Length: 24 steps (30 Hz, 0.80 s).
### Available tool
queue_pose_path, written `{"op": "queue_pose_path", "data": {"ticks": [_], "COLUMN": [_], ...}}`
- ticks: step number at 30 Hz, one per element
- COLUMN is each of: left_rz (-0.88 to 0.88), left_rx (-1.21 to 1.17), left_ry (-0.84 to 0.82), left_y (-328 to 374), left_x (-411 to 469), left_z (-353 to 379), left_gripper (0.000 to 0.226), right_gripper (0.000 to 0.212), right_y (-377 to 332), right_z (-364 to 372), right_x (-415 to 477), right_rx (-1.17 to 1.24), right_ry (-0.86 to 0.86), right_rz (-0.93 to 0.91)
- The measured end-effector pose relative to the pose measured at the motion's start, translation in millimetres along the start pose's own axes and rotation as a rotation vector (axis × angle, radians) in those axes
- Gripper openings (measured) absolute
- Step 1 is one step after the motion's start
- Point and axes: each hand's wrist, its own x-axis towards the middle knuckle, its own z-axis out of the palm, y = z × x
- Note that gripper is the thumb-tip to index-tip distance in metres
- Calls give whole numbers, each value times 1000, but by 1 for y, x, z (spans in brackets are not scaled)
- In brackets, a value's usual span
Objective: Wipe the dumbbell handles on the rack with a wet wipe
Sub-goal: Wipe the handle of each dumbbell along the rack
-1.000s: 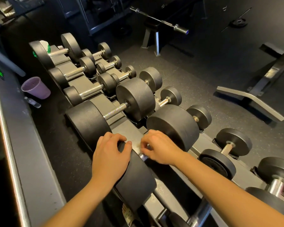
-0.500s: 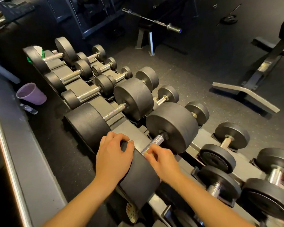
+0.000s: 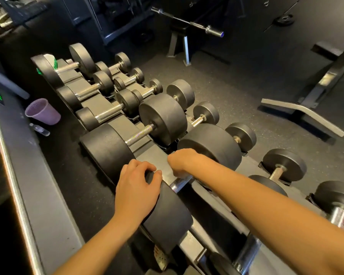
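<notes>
A large black dumbbell lies on the grey rack [image 3: 147, 155] right in front of me. My left hand [image 3: 136, 193] rests on its near head [image 3: 167, 219], fingers and thumb curled over the rim. My right hand [image 3: 184, 162] is curled over the knurled steel handle [image 3: 180, 184] close to the far head [image 3: 211, 147]. No wet wipe shows; whatever lies under the right palm is hidden. Several more dumbbells with chrome handles line the rack to the left, such as a big one [image 3: 141, 133].
A white and green wipe pack [image 3: 51, 60] sits on the rack's far left end. A purple cup [image 3: 43, 112] and a small bottle [image 3: 40, 129] stand on the floor behind the rack. A barbell [image 3: 187, 21] and a bench frame [image 3: 302, 114] stand beyond.
My right hand has slid along the handle from the near head toward the far head, baring the near part of the handle. The left hand stays on the near head.
</notes>
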Motion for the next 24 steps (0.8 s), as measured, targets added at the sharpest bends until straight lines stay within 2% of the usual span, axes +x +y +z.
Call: {"op": "queue_pose_path", "data": {"ticks": [1, 3, 5, 7, 10, 11, 14, 16, 18, 20, 22, 24], "left_rz": [-1, -1, -3, 0, 8, 11, 21, 23, 27, 29, 29, 30], "left_rx": [2, 0, -3, -8, -1, -3, -12, -3, 13, 22, 14, 10], "left_ry": [2, 5, 11, 14, 17, 16, 21, 24, 22, 24, 28, 32], "left_y": [0, 0, 0, -1, -2, -2, -2, -1, 0, 1, 2, 2], "left_x": [0, 0, -1, -2, -1, -1, -1, -1, 0, 0, -1, -1], "left_z": [0, -1, 0, 0, 1, 1, 1, 0, 0, 0, -1, -1], "left_gripper": [23, 22, 22, 23, 23, 22, 20, 20, 19, 19, 17, 17], "right_gripper": [24, 13, 15, 19, 9, 8, 9, 8, 22, 29, 29, 21], "right_y": [-4, -11, -9, -2, 0, -1, -9, -14, -20, -27, -33, -37], "right_z": [-3, -2, 8, 36, 90, 105, 135, 140, 133, 126, 127, 133], "right_x": [3, 1, -14, -25, -44, -50, -46, -27, -13, -11, -21, -31], "right_rx": [31, 269, 443, 502, 583, 691, 1304, 1775, 2111, 2351, 2388, 2207], "right_ry": [-78, -133, -23, 209, 605, 697, 822, 736, 553, 413, 286, 170], "right_rz": [-87, -244, -330, -328, -128, -22, 382, 553, 553, 477, 379, 317]}}
